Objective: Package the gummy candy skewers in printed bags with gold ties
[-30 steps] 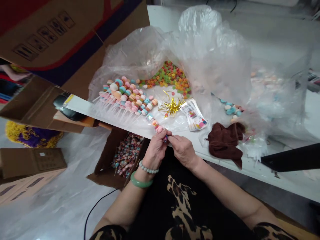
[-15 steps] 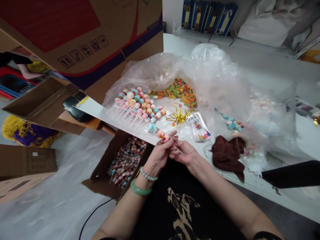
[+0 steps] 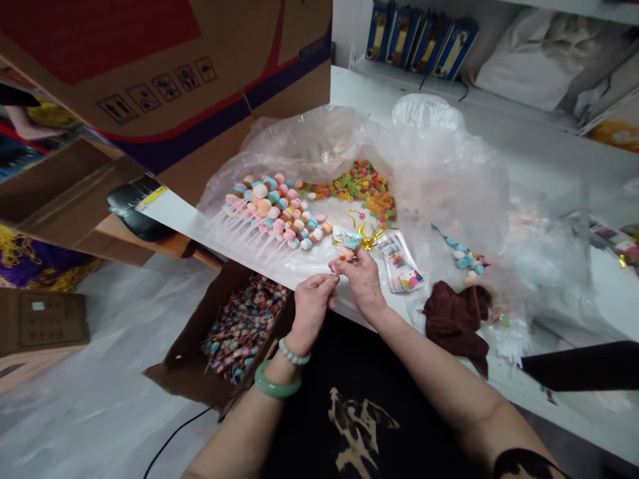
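My right hand (image 3: 362,283) pinches a candy skewer (image 3: 351,238) upright, its top wrapped in clear film. Just left of it, my left hand (image 3: 313,306) has its fingers closed, with nothing visible in them. Behind the skewer lie gold twist ties (image 3: 372,238). Rows of pastel candy skewers (image 3: 272,213) rest on a white board (image 3: 174,216), and coloured ring candies (image 3: 349,189) are heaped beyond them. A stack of printed packets (image 3: 400,263) lies to the right of my right hand.
A large clear plastic sheet (image 3: 439,173) bunches across the table. Below my left hand stands an open carton of candy sticks (image 3: 244,329). A brown cloth (image 3: 456,326) lies at right, and a cardboard box (image 3: 150,86) looms at upper left.
My hands have separated. The right hand has raised the skewer upright, and the left hand has moved away from it. The view has also shifted slightly.
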`<state>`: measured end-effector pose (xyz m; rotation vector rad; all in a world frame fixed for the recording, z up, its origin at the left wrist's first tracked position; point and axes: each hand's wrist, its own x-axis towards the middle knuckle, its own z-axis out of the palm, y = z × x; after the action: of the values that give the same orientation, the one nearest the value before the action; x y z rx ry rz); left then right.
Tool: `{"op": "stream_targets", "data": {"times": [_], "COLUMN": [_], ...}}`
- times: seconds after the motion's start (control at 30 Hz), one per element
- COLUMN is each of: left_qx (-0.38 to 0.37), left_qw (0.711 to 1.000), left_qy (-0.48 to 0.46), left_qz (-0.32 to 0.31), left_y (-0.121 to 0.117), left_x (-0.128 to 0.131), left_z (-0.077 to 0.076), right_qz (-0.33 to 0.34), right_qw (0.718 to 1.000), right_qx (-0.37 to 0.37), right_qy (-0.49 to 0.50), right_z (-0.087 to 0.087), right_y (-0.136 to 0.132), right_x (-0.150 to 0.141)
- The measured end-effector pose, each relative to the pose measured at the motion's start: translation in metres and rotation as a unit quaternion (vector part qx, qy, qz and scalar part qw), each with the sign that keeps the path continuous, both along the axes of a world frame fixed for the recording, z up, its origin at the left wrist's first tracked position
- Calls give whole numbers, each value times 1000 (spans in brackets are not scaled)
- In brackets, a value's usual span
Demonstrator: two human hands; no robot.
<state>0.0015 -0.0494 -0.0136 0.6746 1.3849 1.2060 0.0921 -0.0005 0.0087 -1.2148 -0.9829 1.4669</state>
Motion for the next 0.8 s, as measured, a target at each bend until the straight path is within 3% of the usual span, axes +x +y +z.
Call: {"op": "stream_targets", "data": {"times": [0.07,0.13,0.17,0.23,0.3,0.4,0.5,0.63,0.7,0.8], "left_qx": [58,86,80,42,1,-40,-63,-42,-31,-27], "left_qw": [989,981,983,990,989,985,978,975,978,982], "left_qy": [106,127,101,11,-65,-107,-131,-148,-151,-157], "left_qz": [88,121,128,133,132,132,148,162,141,102], "left_y": [5,10,13,18,22,27,29,29,28,25], "left_x": [-7,-15,-19,-26,-29,-31,-34,-33,-28,-17], "left_z": [-3,-7,-9,-11,-9,-3,1,4,6,11], "right_qz": [38,79,70,42,75,124,126,72,65,68], "right_qw": [996,963,925,811,728,679,668,674,699,785], "right_qx": [32,73,97,96,60,33,68,204,247,238], "right_qy": [-78,-246,-361,-576,-678,-723,-730,-707,-667,-568], "right_z": [1,4,6,7,3,-7,-13,-12,-10,-10], "right_y": [22,53,70,106,137,161,157,132,121,110], "right_x": [-2,2,5,11,12,8,9,26,38,56]}}
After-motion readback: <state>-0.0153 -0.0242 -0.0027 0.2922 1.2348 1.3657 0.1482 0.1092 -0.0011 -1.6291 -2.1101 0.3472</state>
